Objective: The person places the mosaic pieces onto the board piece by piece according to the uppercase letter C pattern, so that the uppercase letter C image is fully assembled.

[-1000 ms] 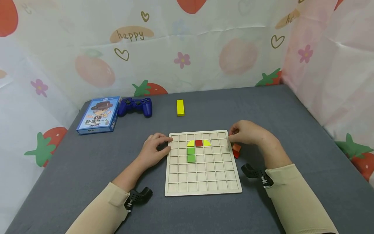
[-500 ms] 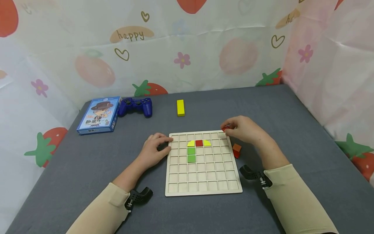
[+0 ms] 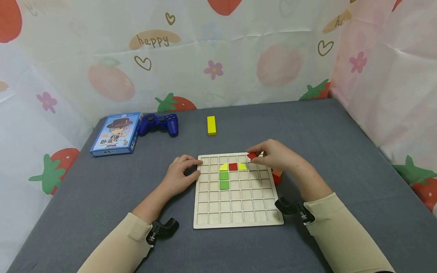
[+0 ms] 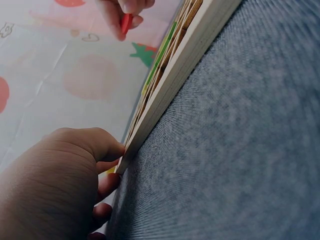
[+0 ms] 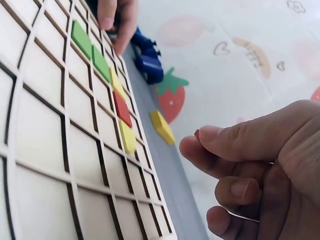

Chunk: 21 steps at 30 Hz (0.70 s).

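Note:
A wooden grid board (image 3: 239,216) lies on the grey table. Its upper rows hold a red square (image 3: 233,167) between two yellow quarter pieces (image 3: 223,167), and two green squares (image 3: 223,180) sit below the left one. My right hand (image 3: 254,153) pinches a small red piece (image 3: 252,155) just above the board's top row; the left wrist view shows the red piece (image 4: 126,22) too. My left hand (image 3: 197,168) grips the board's left edge near the top corner, fingers curled against the board edge (image 4: 190,50).
An orange-red block (image 3: 277,176) lies right of the board, partly behind my right wrist. Farther back are a yellow block (image 3: 211,125), a blue game controller (image 3: 158,124) and a blue game box (image 3: 116,133). Printed curtains wall the table at the back and right.
My right hand has moved left from the board's right edge to above its top row, carrying the red piece. The left hand and the board have stayed put.

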Each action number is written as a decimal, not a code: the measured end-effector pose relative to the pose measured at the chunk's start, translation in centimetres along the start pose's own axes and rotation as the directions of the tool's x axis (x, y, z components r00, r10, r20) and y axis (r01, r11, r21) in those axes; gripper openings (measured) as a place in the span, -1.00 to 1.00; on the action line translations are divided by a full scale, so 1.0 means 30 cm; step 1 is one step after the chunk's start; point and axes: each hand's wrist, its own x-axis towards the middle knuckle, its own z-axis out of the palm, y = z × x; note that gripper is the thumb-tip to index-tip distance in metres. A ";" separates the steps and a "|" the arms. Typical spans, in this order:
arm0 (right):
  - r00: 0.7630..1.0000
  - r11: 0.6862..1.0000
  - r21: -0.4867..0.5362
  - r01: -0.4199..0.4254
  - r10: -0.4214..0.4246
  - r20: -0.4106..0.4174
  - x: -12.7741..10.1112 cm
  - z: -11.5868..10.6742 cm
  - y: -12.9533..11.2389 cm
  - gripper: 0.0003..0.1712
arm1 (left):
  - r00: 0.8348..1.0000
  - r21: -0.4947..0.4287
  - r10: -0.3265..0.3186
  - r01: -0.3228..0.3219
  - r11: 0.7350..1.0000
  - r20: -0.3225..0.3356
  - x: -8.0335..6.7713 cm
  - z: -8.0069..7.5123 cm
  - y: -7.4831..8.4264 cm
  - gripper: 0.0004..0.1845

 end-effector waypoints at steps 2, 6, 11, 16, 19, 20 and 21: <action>1.000 1.000 0.011 0.001 -0.001 0.014 -0.001 0.007 -0.015 -0.52 | 1.000 0.002 0.002 -0.002 1.000 -0.001 0.000 0.000 -0.001 -0.67; 1.000 1.000 0.006 0.004 -0.004 0.013 -0.003 0.020 -0.040 -0.52 | 1.000 0.000 -0.004 0.004 1.000 0.005 -0.001 -0.002 0.002 -0.66; 0.999 0.999 -0.017 0.042 -0.042 0.009 -0.005 0.037 -0.060 -0.54 | 1.000 -0.003 -0.018 0.018 1.000 0.014 0.000 -0.004 0.007 -0.66; 0.991 0.989 -0.059 0.133 -0.133 0.000 -0.002 0.060 -0.071 -0.57 | 1.000 -0.002 -0.014 0.014 1.000 0.006 0.000 -0.001 0.003 -0.67; 0.981 0.977 -0.091 0.195 -0.196 -0.003 0.001 0.076 -0.079 -0.60 | 1.000 0.001 -0.010 0.010 1.000 0.004 0.000 -0.003 0.003 -0.66; 0.977 0.973 -0.096 0.211 -0.212 -0.001 0.002 0.081 -0.083 -0.61 | 1.000 0.000 -0.009 0.009 1.000 0.004 0.000 -0.003 0.004 -0.66; 0.974 0.969 -0.100 0.224 -0.225 0.000 0.004 0.087 -0.086 -0.63 | 1.000 -0.002 -0.010 0.010 1.000 0.006 0.000 -0.004 0.004 -0.66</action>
